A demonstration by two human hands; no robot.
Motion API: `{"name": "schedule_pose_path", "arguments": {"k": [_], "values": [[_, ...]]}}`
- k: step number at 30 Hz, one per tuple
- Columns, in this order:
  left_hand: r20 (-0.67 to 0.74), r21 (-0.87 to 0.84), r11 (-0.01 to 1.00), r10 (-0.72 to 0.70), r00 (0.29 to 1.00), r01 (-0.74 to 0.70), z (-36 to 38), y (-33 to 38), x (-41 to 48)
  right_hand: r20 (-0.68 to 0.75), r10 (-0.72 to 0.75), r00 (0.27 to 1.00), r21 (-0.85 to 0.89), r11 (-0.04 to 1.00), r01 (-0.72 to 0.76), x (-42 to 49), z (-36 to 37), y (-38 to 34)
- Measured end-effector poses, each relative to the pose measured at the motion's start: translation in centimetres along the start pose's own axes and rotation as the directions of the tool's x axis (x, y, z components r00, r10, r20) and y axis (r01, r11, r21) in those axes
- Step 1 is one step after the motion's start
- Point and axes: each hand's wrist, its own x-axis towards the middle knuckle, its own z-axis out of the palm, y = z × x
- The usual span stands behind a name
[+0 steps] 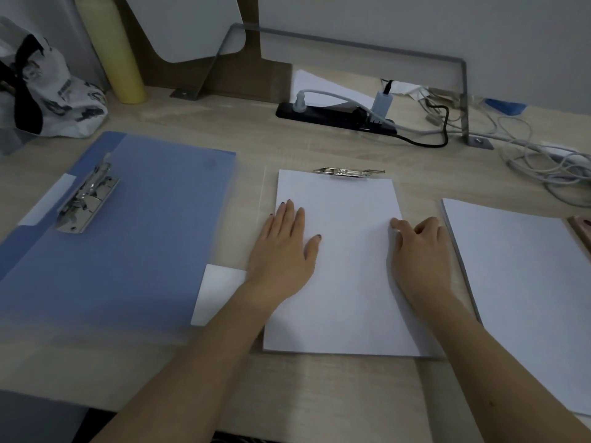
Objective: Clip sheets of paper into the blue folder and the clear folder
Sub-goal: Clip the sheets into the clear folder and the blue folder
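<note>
Step in hand, by appearance: squaring sheet (348,282) on clear folder (268,193), desk centre. Sheet's top edge meets metal clip (348,172); clamped or not, cannot tell. Left hand (284,247) spread flat, pressing sheet's left side. Right hand (419,247) fingers curled at right edge; pinching or nudging, cannot tell. Next move likely: seat sheet under clip, close it. Blue folder (144,219) lies open at left, translucent, no paper on it.

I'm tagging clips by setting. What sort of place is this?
Probably an office or study workstation: a wood-grain desk, a black power strip with chargers plugged in and cables trailing off, and a blue folder beside a stack of paper.
</note>
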Motion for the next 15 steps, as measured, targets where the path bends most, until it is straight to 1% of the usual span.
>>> {"name": "schedule_pose_path", "arguments": {"k": [3,4,5,6,7,8,9,10,11,12,14,15], "values": [[0.034,0.064,0.998,-0.015,0.999,0.013,0.6,-0.2,0.1,0.088,-0.026,0.996,-0.050,0.998,0.030,1.0,-1.0,-0.6],[0.033,0.065,0.998,-0.014,0.999,0.012,0.6,-0.2,0.1,0.123,-0.020,0.992,-0.022,1.000,0.022,2.0,-1.4,-0.9],[0.031,0.059,0.998,-0.014,0.999,0.013,0.7,-0.2,0.2,0.150,0.016,0.989,0.087,0.996,-0.029,3.2,-1.6,-1.4],[0.031,0.053,0.998,-0.015,0.999,0.014,0.7,-0.2,0.2,0.182,0.104,0.978,0.285,0.946,-0.154,4.5,-2.0,-2.0],[0.031,0.051,0.999,-0.016,0.999,0.014,0.8,-0.2,0.3,0.254,0.222,0.942,0.527,0.784,-0.327,5.9,-2.2,-2.6],[0.028,0.048,0.999,-0.017,0.999,0.015,0.8,-0.2,0.3,0.367,0.299,0.881,0.705,0.528,-0.474,7.3,-2.1,-3.0],[0.019,0.049,0.999,-0.014,1.000,0.013,0.9,-0.3,0.3,0.469,0.331,0.819,0.777,0.288,-0.561,8.7,-1.7,-3.3],[0.003,0.052,0.999,-0.009,1.000,0.009,0.9,-0.3,0.3,0.543,0.327,0.774,0.778,0.149,-0.610,10.1,-1.1,-3.4],[-0.015,0.056,0.998,-0.006,1.000,0.006,1.0,-0.4,0.3,0.588,0.317,0.744,0.759,0.103,-0.643,11.2,-0.6,-3.7],[-0.026,0.057,0.998,-0.003,1.000,0.005,1.0,-0.4,0.3,0.596,0.317,0.738,0.747,0.117,-0.654,12.0,-0.3,-3.9],[-0.043,0.038,0.999,0.003,0.999,-0.001,1.0,-0.4,0.3,0.546,0.328,0.771,0.768,0.172,-0.617,12.9,0.0,-4.9],[-0.050,0.029,1.000,0.004,0.999,-0.003,1.2,-0.4,0.2,0.498,0.323,0.805,0.794,0.203,-0.573,13.1,0.2,-5.5]]}}
